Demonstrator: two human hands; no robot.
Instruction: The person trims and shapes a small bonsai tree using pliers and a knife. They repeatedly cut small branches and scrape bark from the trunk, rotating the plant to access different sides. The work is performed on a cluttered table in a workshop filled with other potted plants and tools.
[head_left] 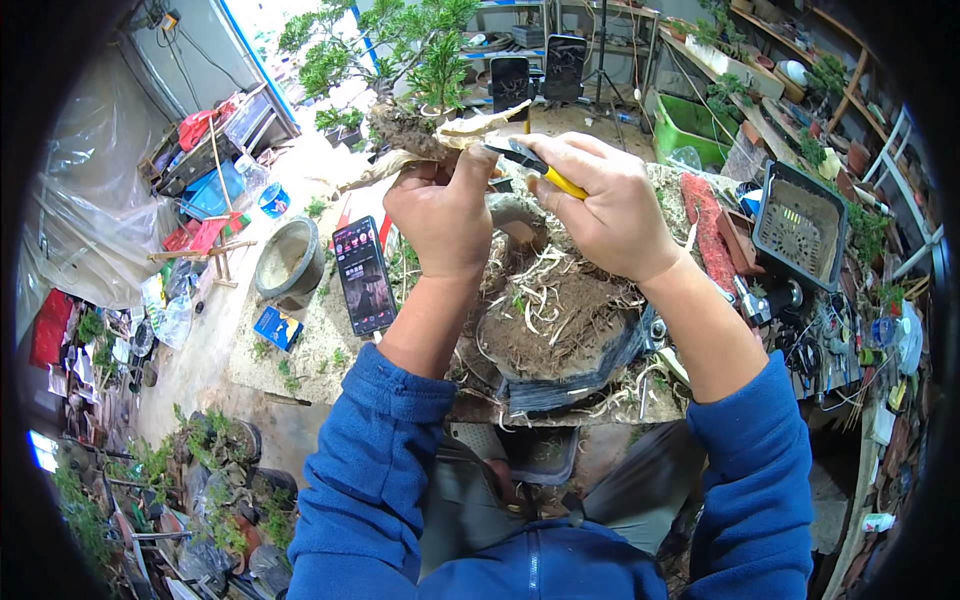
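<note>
At twelve o'clock on the view, above the worktop [325, 358], the two hands meet at the pale bare wood [484, 124] of a small tree [405, 130], whose green foliage spreads toward eleven. The left hand [440, 215] is curled closed against that wood, its fingertips mostly hidden. The right hand [605, 205] grips yellow-handled pliers [567, 184], their nose pointing toward ten and lying right beside the left thumb; whether they bite on the wood I cannot tell. Below the hands, toward five from centre, a mound of brown soil [540, 335] carries scattered pale strips [545, 290], with dark wrapping [565, 388] along its near edge. Toward nine, a phone [362, 275] lies lit, screen up, just beside the left forearm; farther out sit a grey round pot [290, 258] and, at its six, a small blue box [278, 328]. Out toward two are a red mesh bundle [706, 232] and a black plastic basket [800, 225].
</note>
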